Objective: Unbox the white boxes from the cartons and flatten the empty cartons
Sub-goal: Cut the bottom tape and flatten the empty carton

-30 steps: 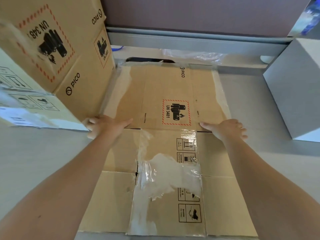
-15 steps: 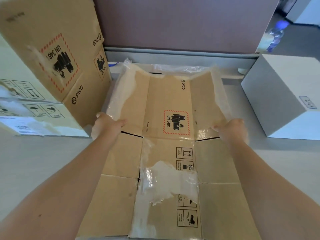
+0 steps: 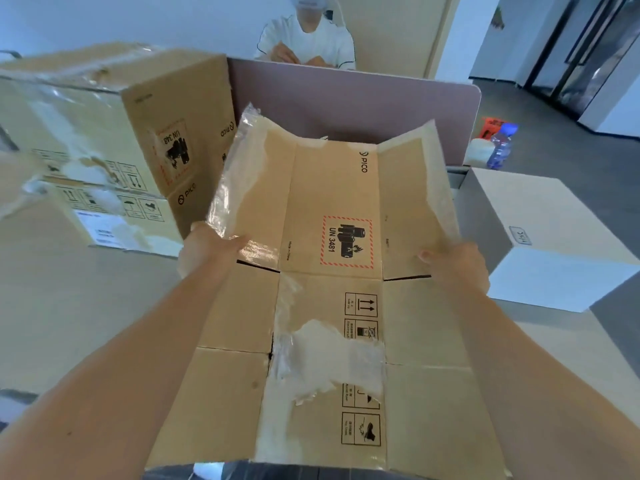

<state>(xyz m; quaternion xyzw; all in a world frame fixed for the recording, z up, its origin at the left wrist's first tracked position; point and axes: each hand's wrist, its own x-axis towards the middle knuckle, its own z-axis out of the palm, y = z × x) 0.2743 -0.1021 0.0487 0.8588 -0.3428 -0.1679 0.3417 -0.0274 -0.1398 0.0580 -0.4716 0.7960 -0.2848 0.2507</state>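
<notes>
A flattened brown carton (image 3: 332, 209) with a red UN 3481 label and torn clear tape is lifted off the desk, its far end tilted up. My left hand (image 3: 204, 249) grips its left edge, thumb on top. My right hand (image 3: 457, 263) grips its right edge, thumb on top. A white box (image 3: 543, 233) stands on the desk to the right. Left of the flat carton a closed brown carton (image 3: 114, 140) stands upright, taped and torn in places.
A mauve partition (image 3: 346, 98) runs along the desk's far side, with a person seated behind it. A plastic bottle (image 3: 500, 147) and a red item sit at the far right. The grey desk (image 3: 69, 299) spreads to the left.
Both hands went from resting flat on the carton to gripping its side edges. The carton has risen off the desk and the view has tipped upward.
</notes>
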